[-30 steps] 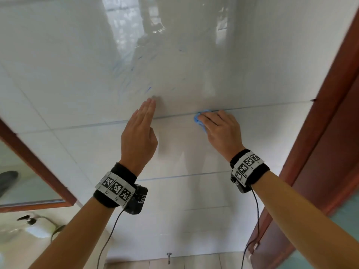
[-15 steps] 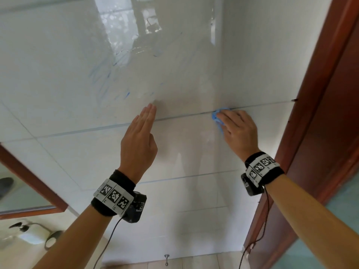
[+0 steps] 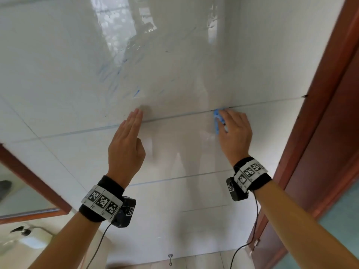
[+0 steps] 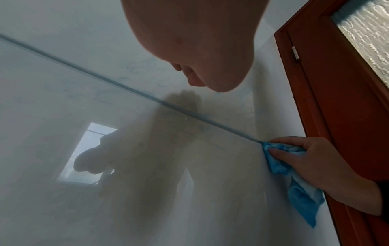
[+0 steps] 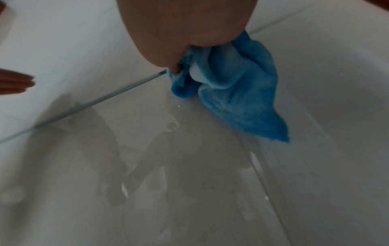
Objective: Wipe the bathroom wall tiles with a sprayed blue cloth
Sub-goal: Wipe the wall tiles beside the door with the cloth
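Note:
Glossy white wall tiles (image 3: 174, 74) fill the head view, with faint blue smears (image 3: 116, 78) on the upper tile. My right hand (image 3: 233, 131) grips a bunched blue cloth (image 3: 217, 121) and presses it against the wall at a horizontal grout line (image 3: 174, 116). Seen from the left wrist, the cloth (image 4: 294, 179) hangs below the right hand (image 4: 311, 159). The right wrist view shows the cloth (image 5: 231, 93) crumpled under the palm. My left hand (image 3: 126, 144) rests flat on the tiles with its fingers straight, left of the cloth.
A red-brown wooden door frame (image 3: 320, 113) stands close on the right of the cloth. A second wooden frame (image 3: 33, 179) crosses the lower left. A small metal hook (image 3: 170, 257) sits low on the wall. Cables hang from both wrists.
My right hand has slid the cloth to the right along the grout line, closer to the door frame. The left hand has stayed flat on the wall.

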### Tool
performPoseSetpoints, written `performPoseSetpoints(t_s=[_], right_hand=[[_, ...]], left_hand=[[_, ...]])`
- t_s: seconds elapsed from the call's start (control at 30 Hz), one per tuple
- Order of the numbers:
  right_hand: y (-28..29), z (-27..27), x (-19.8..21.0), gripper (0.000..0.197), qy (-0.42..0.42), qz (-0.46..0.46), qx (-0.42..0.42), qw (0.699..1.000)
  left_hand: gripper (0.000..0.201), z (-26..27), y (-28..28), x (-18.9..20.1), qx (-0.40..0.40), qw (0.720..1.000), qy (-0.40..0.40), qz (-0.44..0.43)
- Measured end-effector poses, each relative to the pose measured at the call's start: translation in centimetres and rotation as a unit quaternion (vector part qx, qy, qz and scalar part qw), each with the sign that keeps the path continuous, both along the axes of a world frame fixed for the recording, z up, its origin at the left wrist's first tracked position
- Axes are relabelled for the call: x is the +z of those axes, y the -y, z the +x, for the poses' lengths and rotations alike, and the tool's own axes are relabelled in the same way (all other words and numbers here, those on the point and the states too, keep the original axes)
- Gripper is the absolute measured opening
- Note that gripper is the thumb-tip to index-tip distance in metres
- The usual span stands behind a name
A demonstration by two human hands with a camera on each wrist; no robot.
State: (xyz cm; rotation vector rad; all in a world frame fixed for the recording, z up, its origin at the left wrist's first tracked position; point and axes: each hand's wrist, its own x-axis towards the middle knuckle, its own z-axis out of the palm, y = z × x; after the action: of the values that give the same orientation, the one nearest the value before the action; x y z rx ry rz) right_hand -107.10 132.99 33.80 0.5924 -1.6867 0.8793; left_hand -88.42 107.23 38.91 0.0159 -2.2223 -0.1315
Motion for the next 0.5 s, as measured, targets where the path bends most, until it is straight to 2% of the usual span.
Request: performPoseSetpoints(t_s=[0.07,0.3,0.4,0.5], right_hand=[[2.2,1.1,0.1,0.015,0.013,-0.001,-0.006,1.0],[5.1,2.6,0.0,0.019,0.081,-0.137,0.002,0.987],[7.5,3.3,0.2,0.017,0.118,-0.279,0.032,0.953],[10.4,3.4,1.1,0.02,0.105,-0.373,0.004,0.922]], left_hand=[[0.084,0.0,1.2,-0.1,0.0,1.0,-0.003,0.003],[0.08,1.0,5.6,-0.3,-0.02,0.999,-0.027,0.011],[0.08,2.1,8.1,-0.2,-0.018,0.999,-0.046,0.021],[0.079,3.7,11.7,-0.1,0.021,0.996,-0.079,0.036]])
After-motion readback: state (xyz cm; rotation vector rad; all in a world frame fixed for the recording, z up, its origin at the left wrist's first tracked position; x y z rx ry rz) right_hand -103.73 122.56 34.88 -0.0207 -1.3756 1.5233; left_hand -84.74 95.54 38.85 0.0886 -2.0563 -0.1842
